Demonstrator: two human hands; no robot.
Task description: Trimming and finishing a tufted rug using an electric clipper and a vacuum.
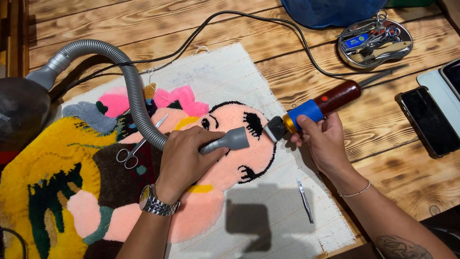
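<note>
The tufted rug (96, 192) on the counter (383, 144) looks fully tufted, and trimming seems underway at the pink face — the left hand (184, 160) in a closed grip on the vacuum nozzle (230, 140), the right hand (323, 139) gripping the electric trimmer (311, 111) at the black lashes — the remaining areas apparently untrimmed.

Rug (96, 192) lay on table (393, 139); scissors (139, 144) and tweezers (304, 200) on rug; tray (376, 38) behind, phone (429, 120) right.

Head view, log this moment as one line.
left hand: grips vacuum nozzle | right hand: grips trimmer | both on rug | scissors on rug
</note>
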